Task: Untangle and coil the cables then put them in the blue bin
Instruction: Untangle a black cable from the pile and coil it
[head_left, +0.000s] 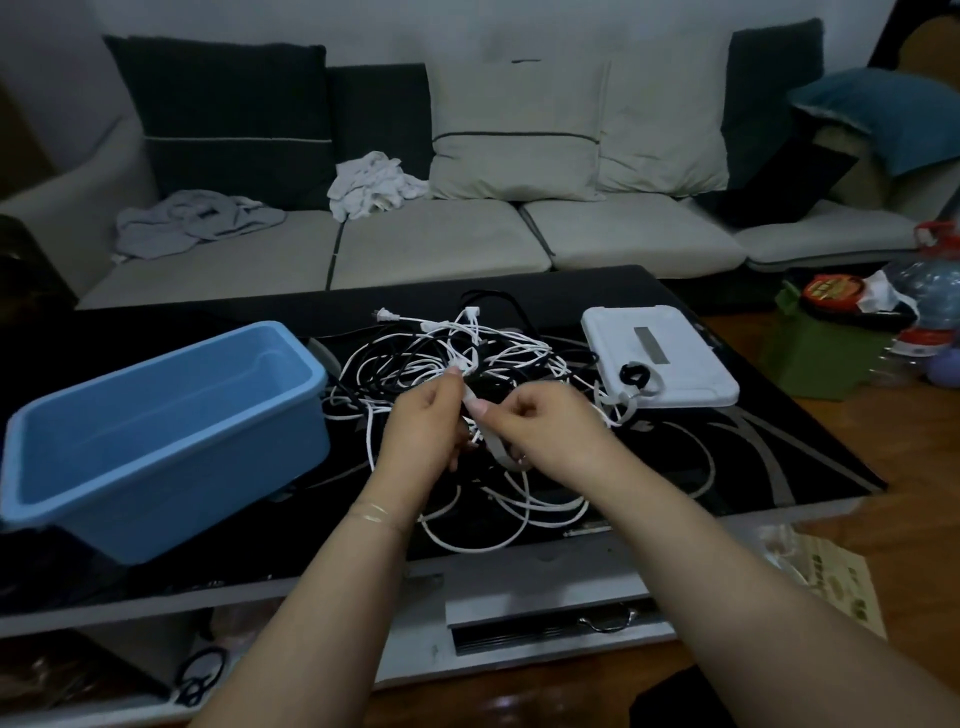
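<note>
Cables (457, 364): light, limp, snag-prone knot mid tabletop (779, 457), blue bin (156, 415) beside it, empty. Left hand (423, 421) & right hand (540, 423) both pinch strands. Best grip nr a plug end, feed thru slowly.

dim room: pale sofa (441, 239) with dark cushions (223, 109) behind a black glass table (727, 441), wooden floor (883, 499).

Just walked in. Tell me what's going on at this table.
A person is working on a tangle of white and black cables on the black table. The left hand and right hand both pinch a white cable lifted from the heap. The blue bin on the left holds no cables yet. A white lid lies to the right.
</note>
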